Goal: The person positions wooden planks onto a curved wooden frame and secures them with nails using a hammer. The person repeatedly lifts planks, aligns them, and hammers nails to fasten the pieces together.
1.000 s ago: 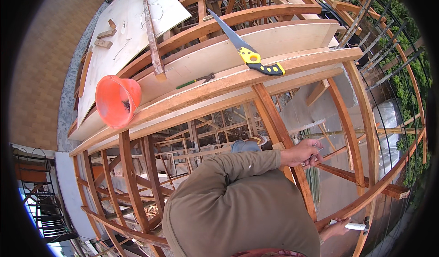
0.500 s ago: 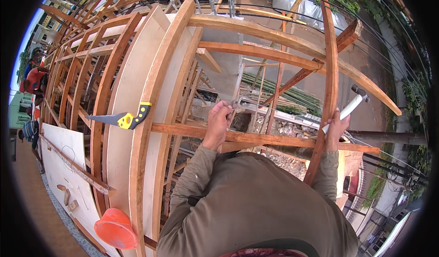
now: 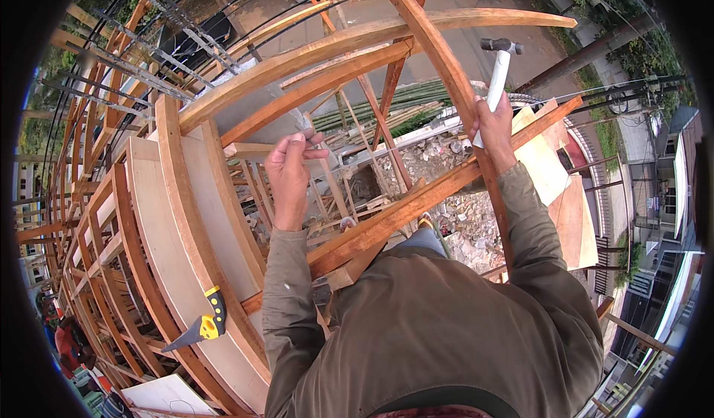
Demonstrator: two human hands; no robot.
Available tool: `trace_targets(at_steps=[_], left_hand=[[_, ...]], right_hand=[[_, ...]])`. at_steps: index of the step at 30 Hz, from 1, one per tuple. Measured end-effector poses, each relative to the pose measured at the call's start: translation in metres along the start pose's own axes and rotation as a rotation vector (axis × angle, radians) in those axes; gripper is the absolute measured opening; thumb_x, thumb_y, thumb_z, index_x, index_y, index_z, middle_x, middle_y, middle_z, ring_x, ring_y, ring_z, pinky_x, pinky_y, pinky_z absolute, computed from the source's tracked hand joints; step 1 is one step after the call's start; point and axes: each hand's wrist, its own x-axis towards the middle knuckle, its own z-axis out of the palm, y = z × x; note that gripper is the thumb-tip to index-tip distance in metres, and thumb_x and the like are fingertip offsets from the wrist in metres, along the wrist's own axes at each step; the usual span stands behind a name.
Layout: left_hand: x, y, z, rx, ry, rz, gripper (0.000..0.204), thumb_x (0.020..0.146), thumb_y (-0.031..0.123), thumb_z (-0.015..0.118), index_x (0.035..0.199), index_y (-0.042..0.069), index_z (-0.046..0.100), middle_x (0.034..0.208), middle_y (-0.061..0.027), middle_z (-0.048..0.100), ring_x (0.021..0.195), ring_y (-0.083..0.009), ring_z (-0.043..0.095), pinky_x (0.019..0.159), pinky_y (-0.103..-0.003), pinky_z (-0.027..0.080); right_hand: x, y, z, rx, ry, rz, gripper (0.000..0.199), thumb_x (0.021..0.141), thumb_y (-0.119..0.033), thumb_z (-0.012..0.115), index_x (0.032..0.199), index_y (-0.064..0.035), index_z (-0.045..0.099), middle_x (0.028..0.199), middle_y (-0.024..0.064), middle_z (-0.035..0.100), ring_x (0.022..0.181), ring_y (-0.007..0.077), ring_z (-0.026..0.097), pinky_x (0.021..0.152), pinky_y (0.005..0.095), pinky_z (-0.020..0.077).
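Note:
My right hand (image 3: 494,124) grips a hammer (image 3: 499,76) by its white handle, dark head up. That hand is up against a slanting wooden post (image 3: 439,42). My left hand (image 3: 288,172) is raised over the gap in the timber framing, thumb and fingers pinched together; whatever is between them is too small to name. Below both hands a wooden rail (image 3: 401,213) runs across in front of my body. To the left, a handsaw (image 3: 204,327) with a yellow and black handle lies across the timber and board edge.
Long curved beams (image 3: 312,50) cross ahead. Beneath the rail are rubble (image 3: 476,232) and my feet. Green bamboo poles (image 3: 364,117) lie below. Plywood sheets (image 3: 573,210) are at right. Steel bars (image 3: 175,27) stand far left, and people (image 3: 71,343) are lower left.
My view has swung to the right, so the framing and saw sit lower left and the orange hard hat has left the picture. My left hand is raised farther from the rail; the hammer stands more upright.

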Motion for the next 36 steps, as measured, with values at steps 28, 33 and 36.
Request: trace_targets(at_steps=[28, 33, 36], left_hand=[[0.237, -0.026, 0.105, 0.332, -0.133, 0.043, 0.017, 0.096, 0.021, 0.069, 0.092, 0.006, 0.064, 0.082, -0.0016, 0.066, 0.068, -0.0099, 0.065, 0.043, -0.022, 0.034], [0.235, -0.029, 0.133, 0.37, -0.277, -0.056, 0.013, 0.098, 0.016, 0.068, 0.095, 0.005, 0.064, 0.085, -0.0038, 0.068, 0.077, -0.0124, 0.069, 0.044, -0.02, 0.036], [0.225, -0.042, 0.165, 0.335, -0.349, -0.203, 0.011, 0.099, 0.013, 0.065, 0.099, 0.002, 0.064, 0.086, -0.0068, 0.068, 0.081, -0.0158, 0.072, 0.043, -0.021, 0.036]], right_hand=[[-0.007, 0.048, 0.171, 0.331, -0.338, 0.624, 0.027, 0.102, -0.021, 0.054, 0.113, 0.0024, 0.046, 0.074, 0.008, 0.053, 0.05, 0.0167, 0.053, 0.04, 0.0351, 0.0444], [0.049, 0.077, 0.23, 0.633, 0.161, 0.576, 0.037, 0.106, -0.028, 0.05, 0.129, 0.0007, 0.041, 0.073, 0.0079, 0.055, 0.051, 0.0178, 0.055, 0.043, 0.0363, 0.0477], [0.088, 0.103, 0.239, 0.873, 0.443, 0.647, 0.048, 0.106, -0.027, 0.05, 0.141, 0.0022, 0.035, 0.085, 0.0142, 0.059, 0.059, 0.0208, 0.061, 0.042, 0.0354, 0.0482]])
